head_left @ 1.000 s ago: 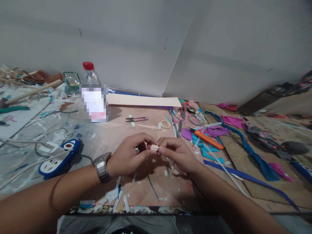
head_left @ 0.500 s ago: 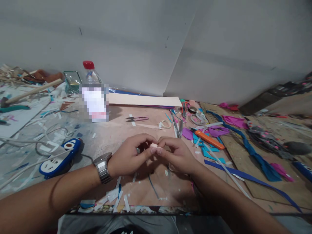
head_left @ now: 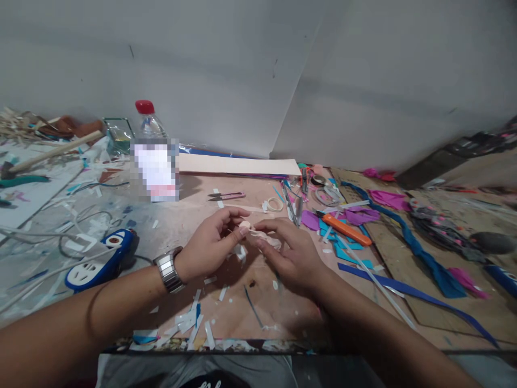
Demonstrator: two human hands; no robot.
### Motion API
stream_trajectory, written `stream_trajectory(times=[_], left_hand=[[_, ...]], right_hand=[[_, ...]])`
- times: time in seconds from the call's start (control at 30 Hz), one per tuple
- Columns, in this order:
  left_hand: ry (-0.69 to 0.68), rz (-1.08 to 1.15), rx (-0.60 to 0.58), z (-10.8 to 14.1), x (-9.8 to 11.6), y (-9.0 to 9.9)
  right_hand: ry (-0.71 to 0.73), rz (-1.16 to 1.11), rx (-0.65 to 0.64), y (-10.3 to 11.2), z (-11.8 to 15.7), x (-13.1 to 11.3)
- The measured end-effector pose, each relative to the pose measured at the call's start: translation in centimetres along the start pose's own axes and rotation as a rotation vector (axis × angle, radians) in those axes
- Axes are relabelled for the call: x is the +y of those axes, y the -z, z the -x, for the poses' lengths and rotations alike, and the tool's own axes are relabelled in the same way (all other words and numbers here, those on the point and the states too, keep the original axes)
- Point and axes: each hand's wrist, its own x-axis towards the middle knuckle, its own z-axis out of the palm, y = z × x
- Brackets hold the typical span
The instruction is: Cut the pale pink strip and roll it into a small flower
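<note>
My left hand (head_left: 210, 243) pinches one end of a small pale peach strip (head_left: 257, 234), which looks like soft paper, between thumb and forefinger. That end seems bunched or rolled. The rest of the strip runs across to my right hand (head_left: 297, 253), whose thumb and fingers close on it. Both hands are above the work table, a short gap apart. A small white scrap (head_left: 241, 252) shows just below the left fingertips. Thread snips (head_left: 232, 196) and a roll of tape (head_left: 275, 205) lie beyond the hands.
An orange utility knife (head_left: 347, 229) lies right, among blue and purple scraps. A long peach sheet (head_left: 242, 165) is at the back. A red-capped bottle (head_left: 151, 126) stands behind a blurred-out upright screen (head_left: 155, 170). A blue-and-white power strip (head_left: 99, 261) with cables is left.
My hands have drawn slightly apart and tilted, with the left fingers rising a little. More of the peach strip now shows between them.
</note>
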Motion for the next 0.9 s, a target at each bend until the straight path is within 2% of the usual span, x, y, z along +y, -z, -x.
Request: stream_trajectory(times=[0.23,0.4,0.7,0.9], left_hand=[[0.021,0.067,-0.035,-0.1,0.0,-0.1],[-0.016,0.149,-0.124,0.1,0.2,-0.2],[-0.049,-0.025,-0.106,0.2,1.0,-0.3],[-0.150,-0.195,-0.060,1.2,0.8,-0.9]], right_hand=[[0.058,-0.024,0.029,0.2,-0.3,-0.1],[0.046,-0.058,0.016,0.1,-0.2,0.2],[0.049,-0.044,0.045,0.1,-0.3,0.1],[0.054,-0.050,0.063,-0.1,-0.1,-0.1]])
